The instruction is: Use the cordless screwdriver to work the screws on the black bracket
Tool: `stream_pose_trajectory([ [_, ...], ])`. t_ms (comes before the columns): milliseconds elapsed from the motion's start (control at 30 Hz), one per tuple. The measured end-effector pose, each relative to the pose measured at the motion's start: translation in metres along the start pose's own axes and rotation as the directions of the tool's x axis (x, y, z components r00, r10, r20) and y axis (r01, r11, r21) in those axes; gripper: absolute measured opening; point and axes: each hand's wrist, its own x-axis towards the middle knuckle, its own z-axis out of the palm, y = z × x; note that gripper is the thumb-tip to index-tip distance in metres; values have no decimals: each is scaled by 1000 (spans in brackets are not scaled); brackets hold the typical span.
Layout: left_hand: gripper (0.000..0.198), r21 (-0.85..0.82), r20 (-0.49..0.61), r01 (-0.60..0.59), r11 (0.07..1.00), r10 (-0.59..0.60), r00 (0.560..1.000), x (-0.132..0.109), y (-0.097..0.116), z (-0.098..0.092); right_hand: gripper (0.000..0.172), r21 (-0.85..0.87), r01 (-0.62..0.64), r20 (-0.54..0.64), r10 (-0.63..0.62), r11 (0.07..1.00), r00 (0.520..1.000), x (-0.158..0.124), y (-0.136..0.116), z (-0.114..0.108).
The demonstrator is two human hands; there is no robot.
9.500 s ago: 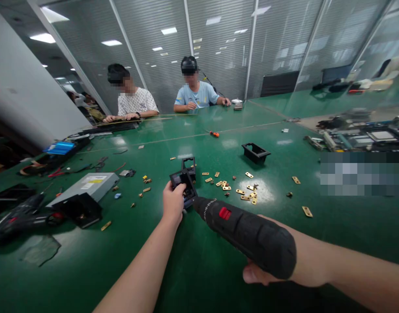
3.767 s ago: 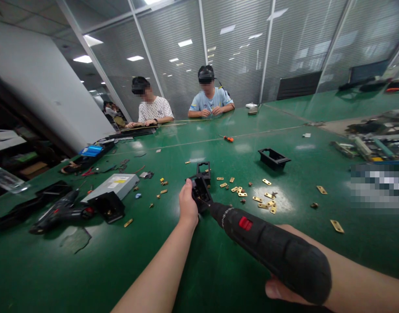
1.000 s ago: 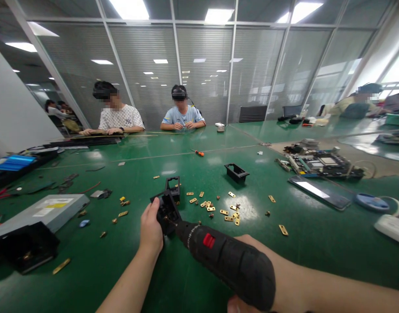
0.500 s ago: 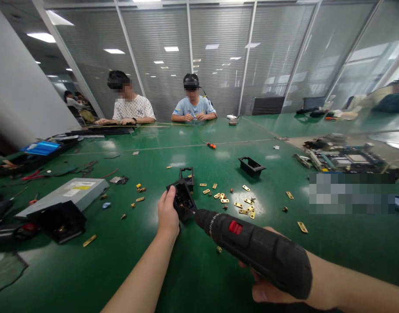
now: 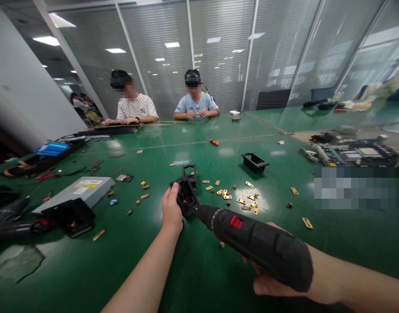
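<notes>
Still: left hand steadies housing | driver bit engaged

Electronics workshop; parts-strewn green bench

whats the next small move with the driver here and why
Probably keep the left hand clamped on the black housing and press the power screwdriver, gripped by the right hand, straight in. Its tip already meets the housing, which is tilted up off the green table, so it could twist.
</notes>
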Motion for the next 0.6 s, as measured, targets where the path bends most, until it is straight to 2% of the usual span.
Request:
stream_pose_trajectory([
  [200, 79, 19, -1, -2, 1000, 2, 1000, 1, -1, 0, 28, -8, 8, 24, -7, 1000, 1000, 4, -11, -1],
  [333, 79, 11, 1, 5, 1000, -5, 1000, 1, 0, 0, 26, -42, 5, 19, -4, 999, 1000, 2, -7, 1],
  [600, 75, -16, -24, 9, 1000, -9, 1000, -1, 0, 1, 28, 76, 9, 102, -17, 997, 995, 5, -6, -5],
])
